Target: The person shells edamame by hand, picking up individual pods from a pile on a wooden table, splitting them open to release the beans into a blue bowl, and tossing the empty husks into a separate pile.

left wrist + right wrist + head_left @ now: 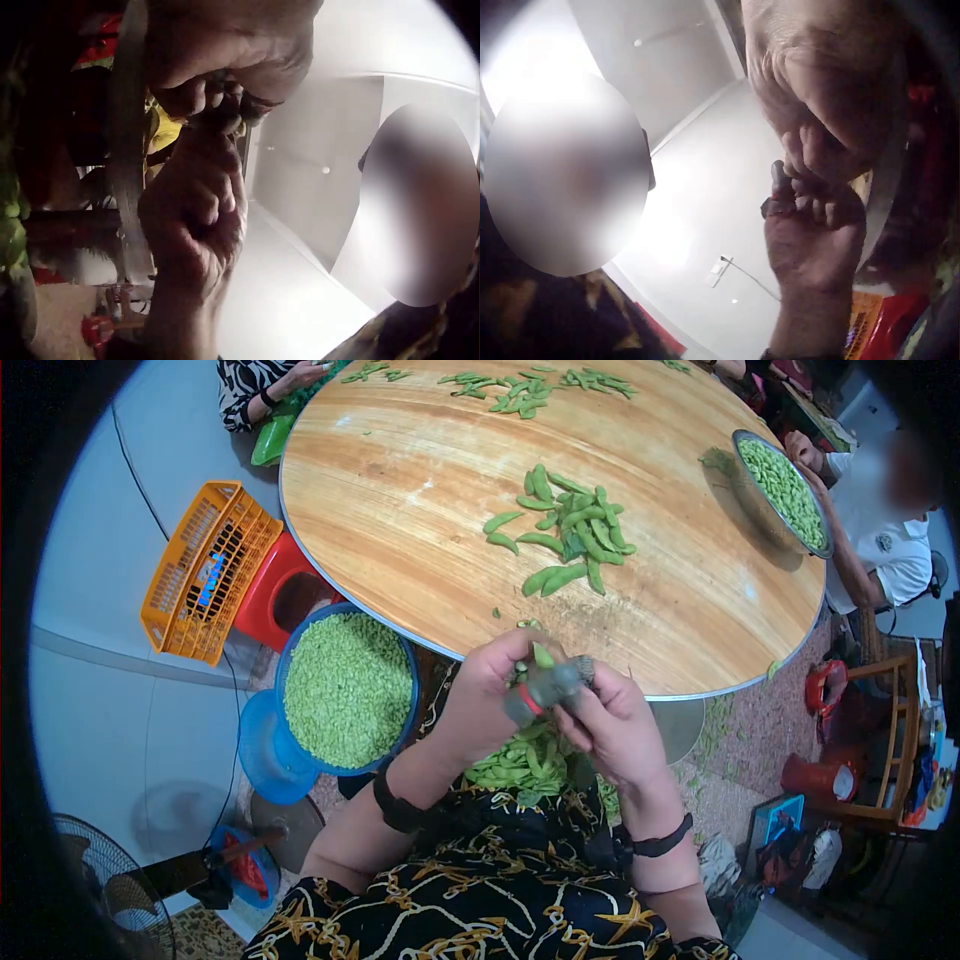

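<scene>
In the head view my left hand and right hand meet over my lap, at the table's near edge. Their fingers are curled together around a green soybean pod, and its tip pokes up between them. A grey-green cover with a red band wraps a digit in the middle of the grip. Below the hands lies a heap of green pods, partly hidden by them. Both wrist views show the curled hands in shadow, fingertips touching, with the pod hidden.
A loose pile of pods lies on the round wooden table. A blue basin of shelled beans stands at my left, beside a red stool and orange crate. Opposite right, a person holds a metal bowl of beans.
</scene>
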Available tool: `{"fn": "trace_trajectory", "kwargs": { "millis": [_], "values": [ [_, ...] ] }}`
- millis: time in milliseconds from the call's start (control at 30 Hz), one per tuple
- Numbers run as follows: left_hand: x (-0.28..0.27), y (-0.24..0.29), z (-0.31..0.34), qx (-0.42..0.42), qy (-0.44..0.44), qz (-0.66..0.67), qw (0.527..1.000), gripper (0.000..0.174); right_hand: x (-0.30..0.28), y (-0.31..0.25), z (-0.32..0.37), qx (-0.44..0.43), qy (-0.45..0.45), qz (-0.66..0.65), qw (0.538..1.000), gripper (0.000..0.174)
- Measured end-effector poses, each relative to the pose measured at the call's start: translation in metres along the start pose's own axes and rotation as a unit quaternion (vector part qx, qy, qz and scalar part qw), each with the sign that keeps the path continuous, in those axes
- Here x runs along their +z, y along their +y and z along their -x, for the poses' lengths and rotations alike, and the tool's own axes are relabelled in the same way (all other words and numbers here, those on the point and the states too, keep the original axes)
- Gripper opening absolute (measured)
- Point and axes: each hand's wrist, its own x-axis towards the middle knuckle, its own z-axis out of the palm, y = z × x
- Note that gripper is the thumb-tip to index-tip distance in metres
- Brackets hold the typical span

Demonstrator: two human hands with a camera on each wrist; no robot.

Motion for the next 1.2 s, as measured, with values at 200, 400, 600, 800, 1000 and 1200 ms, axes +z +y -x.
{"fn": "trace_trajectory", "kwargs": {
  "millis": [200, 400, 600, 800, 1000, 1200],
  "values": [
    [0.008, 0.002, -0.005, 0.134, 0.101, -0.214, 0.962, 0.012, -0.004, -0.002, -0.002, -0.061, 0.073, 0.078, 0.992, 0.014],
    [0.002, 0.015, -0.002, 0.002, 0.058, -0.044, 0.997, 0.024, -0.005, -0.019, 0.003, -0.062, 0.087, 0.266, 0.958, 0.016],
    [0.015, 0.017, 0.005, 0.076, 0.033, -0.403, 0.911, 0.036, -0.004, -0.020, -0.001, -0.146, 0.141, 0.385, 0.900, 0.010],
    [-0.004, -0.003, 0.016, 0.274, -0.020, -0.499, 0.822, 0.035, -0.002, -0.006, -0.002, -0.090, 0.092, 0.213, 0.969, 0.011],
    [0.004, 0.006, 0.022, 0.294, 0.093, -0.366, 0.878, 0.016, 0.006, -0.011, -0.006, -0.019, 0.000, 0.046, 0.999, 0.015],
    [-0.027, 0.007, 0.017, 0.230, 0.306, 0.104, 0.918, 0.013, 0.011, -0.036, -0.015, -0.068, -0.309, 0.478, 0.819, 0.011]
  ]
}}
